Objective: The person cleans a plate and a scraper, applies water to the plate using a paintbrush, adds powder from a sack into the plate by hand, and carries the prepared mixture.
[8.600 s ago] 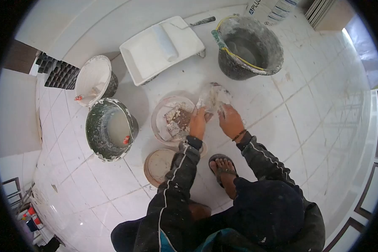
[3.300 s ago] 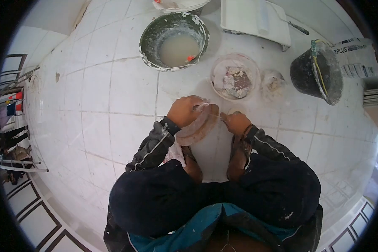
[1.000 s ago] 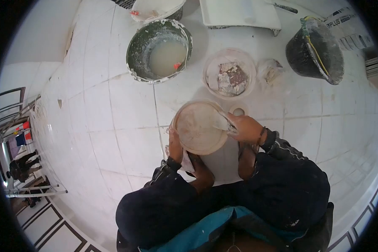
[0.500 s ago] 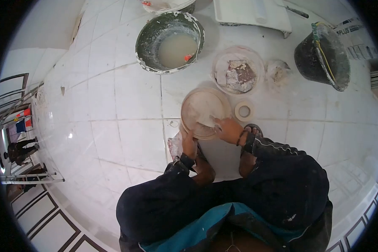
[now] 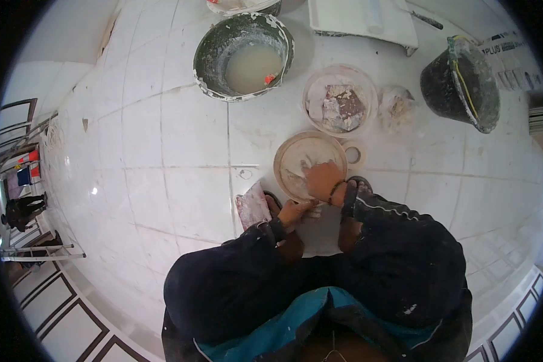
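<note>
A round, shallow tub point(image 5: 278, 164) with pale powdery material inside stands on the tiles between my feet. My right hand point(image 5: 323, 178) reaches over its near right side, palm down, with spread fingers on the pale contents. At the near rim, my left hand point(image 5: 297, 212) grips the tub's edge; part of its grip is hidden. A roll of masking tape point(image 5: 355, 154) lies against the tub's right side. Just beyond stands a clear round container point(image 5: 371, 90) holding a dark red and white crusted packet point(image 5: 344, 107).
A dark bucket point(image 5: 204, 60) of cloudy liquid stands farther off, near a white tray point(image 5: 362, 18). To the right are a clear plastic bag point(image 5: 398, 107) and a tilted black bucket point(image 5: 443, 84). A stained packet point(image 5: 253, 205) lies by my left foot. Another person point(image 5: 23, 211) is far left.
The tub has shifted right and now sits against the tape roll. My left hand has slid right along the near rim. My right hand reaches farther over the contents, its fingers spread wider.
</note>
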Demonstrator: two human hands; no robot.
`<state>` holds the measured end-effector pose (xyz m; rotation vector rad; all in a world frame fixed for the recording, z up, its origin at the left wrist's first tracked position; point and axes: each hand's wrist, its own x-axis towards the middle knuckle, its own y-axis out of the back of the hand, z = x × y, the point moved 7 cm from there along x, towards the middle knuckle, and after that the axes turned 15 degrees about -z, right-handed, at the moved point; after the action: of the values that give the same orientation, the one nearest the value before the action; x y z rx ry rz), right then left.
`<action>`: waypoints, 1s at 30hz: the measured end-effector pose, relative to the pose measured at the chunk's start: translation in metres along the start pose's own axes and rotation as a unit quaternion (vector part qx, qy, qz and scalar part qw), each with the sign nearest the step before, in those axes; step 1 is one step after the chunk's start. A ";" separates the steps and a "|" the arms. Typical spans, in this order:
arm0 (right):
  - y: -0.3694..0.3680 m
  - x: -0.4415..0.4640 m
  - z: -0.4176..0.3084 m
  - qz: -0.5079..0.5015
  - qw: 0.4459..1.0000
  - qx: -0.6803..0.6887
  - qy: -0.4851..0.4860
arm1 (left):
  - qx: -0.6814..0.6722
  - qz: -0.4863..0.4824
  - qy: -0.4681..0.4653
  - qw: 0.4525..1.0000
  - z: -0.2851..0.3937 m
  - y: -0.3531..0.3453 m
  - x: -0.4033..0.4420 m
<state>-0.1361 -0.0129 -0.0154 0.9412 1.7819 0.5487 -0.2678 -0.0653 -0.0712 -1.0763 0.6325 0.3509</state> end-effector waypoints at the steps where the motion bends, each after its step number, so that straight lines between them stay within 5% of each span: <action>1: 0.000 0.006 -0.001 0.000 1.000 -0.003 0.000 | -0.026 0.008 0.018 0.999 -0.003 -0.002 0.002; 8: 0.014 0.010 0.000 -0.023 0.999 -0.019 -0.023 | -0.016 0.024 -0.045 0.999 0.003 -0.004 0.006; 10: 0.012 -0.003 -0.005 -0.057 0.998 -0.010 -0.022 | -0.110 0.026 -0.075 0.991 -0.006 0.012 0.008; 13: -0.003 -0.009 -0.015 -0.091 0.996 -0.010 -0.009 | -0.019 0.093 0.004 0.996 0.005 0.003 -0.002; 15: -0.003 0.009 -0.013 -0.004 0.998 -0.042 -0.042 | -0.038 0.069 -0.016 0.997 0.002 0.002 -0.001; 20: 0.013 0.026 -0.007 -0.036 0.998 -0.006 -0.045 | 0.005 0.059 0.010 0.998 0.005 0.004 0.001; 23: 0.015 0.009 -0.006 -0.044 0.998 -0.015 -0.050 | 0.081 0.007 -0.116 0.990 0.013 0.009 0.004; 26: 0.011 0.015 -0.001 -0.015 0.997 -0.013 -0.070 | 0.028 0.097 0.031 0.994 0.008 -0.003 -0.008; 29: 0.025 0.023 0.008 0.029 0.996 0.005 -0.082 | -0.037 0.041 -0.013 0.998 -0.001 0.003 0.003; 30: 0.028 0.023 0.008 0.015 0.997 0.011 -0.069 | 0.080 0.000 -0.070 0.994 0.006 0.002 0.002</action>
<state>-0.1234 0.0221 -0.0108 0.9978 1.6549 0.4727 -0.2658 -0.0593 -0.0720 -0.8900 0.5267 0.3659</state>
